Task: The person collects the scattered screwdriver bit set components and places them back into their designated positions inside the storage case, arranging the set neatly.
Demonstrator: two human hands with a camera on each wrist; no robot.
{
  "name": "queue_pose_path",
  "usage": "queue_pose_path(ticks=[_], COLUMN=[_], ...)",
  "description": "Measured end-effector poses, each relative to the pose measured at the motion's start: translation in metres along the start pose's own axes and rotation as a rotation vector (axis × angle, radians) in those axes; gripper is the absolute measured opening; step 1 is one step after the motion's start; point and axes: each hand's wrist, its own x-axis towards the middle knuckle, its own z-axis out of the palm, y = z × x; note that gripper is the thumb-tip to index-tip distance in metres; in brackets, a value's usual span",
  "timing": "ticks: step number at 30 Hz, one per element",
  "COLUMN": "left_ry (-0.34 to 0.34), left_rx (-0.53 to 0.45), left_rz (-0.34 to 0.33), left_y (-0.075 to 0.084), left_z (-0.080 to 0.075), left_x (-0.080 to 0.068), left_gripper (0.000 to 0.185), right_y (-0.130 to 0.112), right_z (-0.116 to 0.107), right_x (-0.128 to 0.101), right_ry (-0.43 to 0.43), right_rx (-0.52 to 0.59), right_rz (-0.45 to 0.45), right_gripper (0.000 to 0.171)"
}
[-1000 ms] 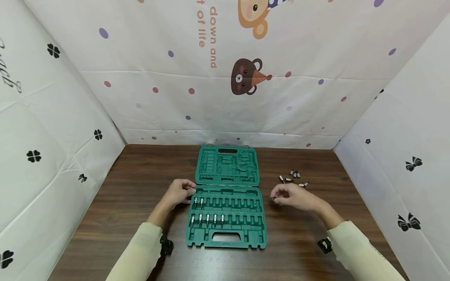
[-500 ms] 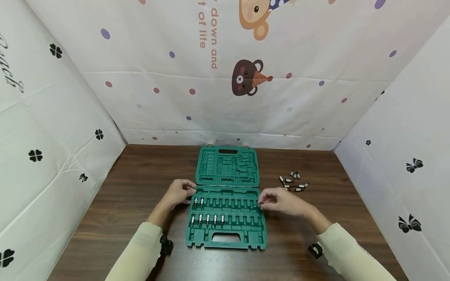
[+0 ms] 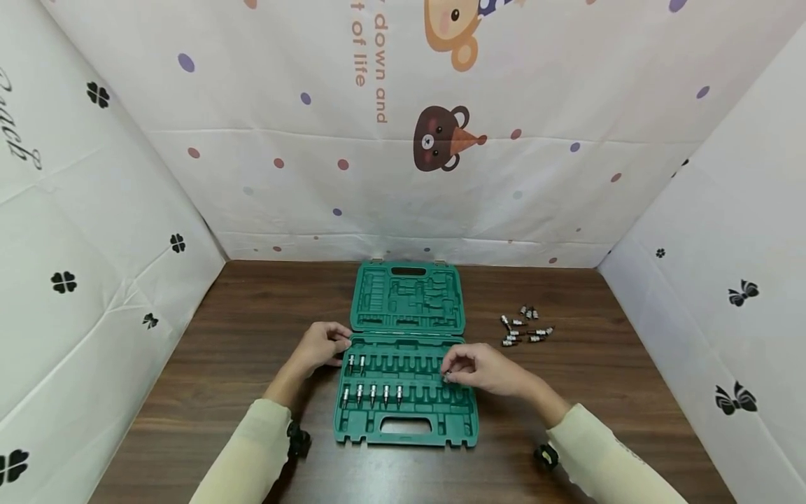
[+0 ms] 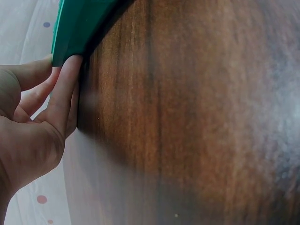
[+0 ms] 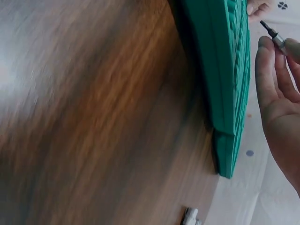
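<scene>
A green plastic tool case (image 3: 453, 428) lies unfolded on the table, its lid (image 3: 408, 320) spread toward the back wall. Several silver bit sockets (image 3: 385, 396) sit in slots at the left of its two rows. At the case's left edge, near the hinge, my left hand (image 3: 320, 344) pinches the rim; the left wrist view shows the thumb on top and a finger (image 4: 67, 89) against the side. My right hand (image 3: 490, 368) is over the right part of the case. Between thumb and fingertips it pinches a bit socket (image 5: 277, 39) with a dark tip pointing away from the hand.
Right of the case lies a loose group of several bit sockets (image 3: 515, 334) on the dark wooden table (image 3: 271, 294). A printed white cloth (image 3: 283, 196) rises behind the table and along both sides.
My right hand has moved left from beside the loose pieces to over the case, carrying the bit socket. The left hand has stayed at the case's edge.
</scene>
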Motion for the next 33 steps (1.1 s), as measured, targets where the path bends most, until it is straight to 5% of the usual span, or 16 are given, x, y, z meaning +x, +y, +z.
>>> queue_pose_path(ticks=[9, 33], left_ry=[0.007, 0.002], left_rx=[-0.004, -0.007], left_rz=[0.013, 0.000], left_y=[0.001, 0.001], left_z=[0.004, 0.000], left_x=[0.003, 0.000], left_gripper=[0.017, 0.019], right_y=[-0.009, -0.020], right_z=[0.013, 0.045], right_x=[0.015, 0.037], right_ry=[0.038, -0.005], right_rx=[-0.095, -0.318], right_rz=[0.050, -0.001], right_gripper=[0.011, 0.008])
